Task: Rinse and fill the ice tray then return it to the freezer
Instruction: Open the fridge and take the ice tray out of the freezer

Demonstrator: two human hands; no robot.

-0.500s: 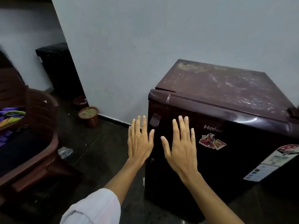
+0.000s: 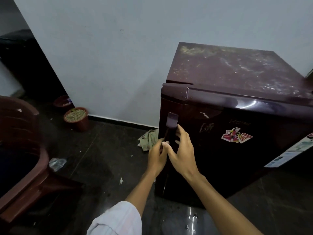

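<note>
1. Step in hand: opening the door [image 2: 220,158]. This is judged the first stage, before any rinsing or filling.
2. Tray location: not in view. It is presumably inside the fridge [image 2: 228,68], in the freezer section behind the shut door. The fridge stands at the right, against the far wall [image 2: 135,48].
3. Left hand [image 2: 156,157]: fingers curl round the door's left edge, below the handle [image 2: 171,122].
4. Right hand [image 2: 182,150]: fingers bend against the door face just under the handle, and the thumb reaches toward the left edge. Whether this hand clamps the edge or only presses on it cannot be told.
5. Next move: pull the left edge toward the near side. The hinge is judged to sit on the right. The seal will likely resist at first, so a steady pull suits better than a jerk. The cabinet looks light and may slide, so one hand may need to brace it.
6. Clearance: a cloth [image 2: 149,138] lies on the floor just left of the fridge. Two pots [image 2: 77,116] stand farther left by the wall, and a chair [image 2: 20,133] stands near left. All are judged outside the door's swing.
7. After opening: find the tray and lift it out level.
</note>
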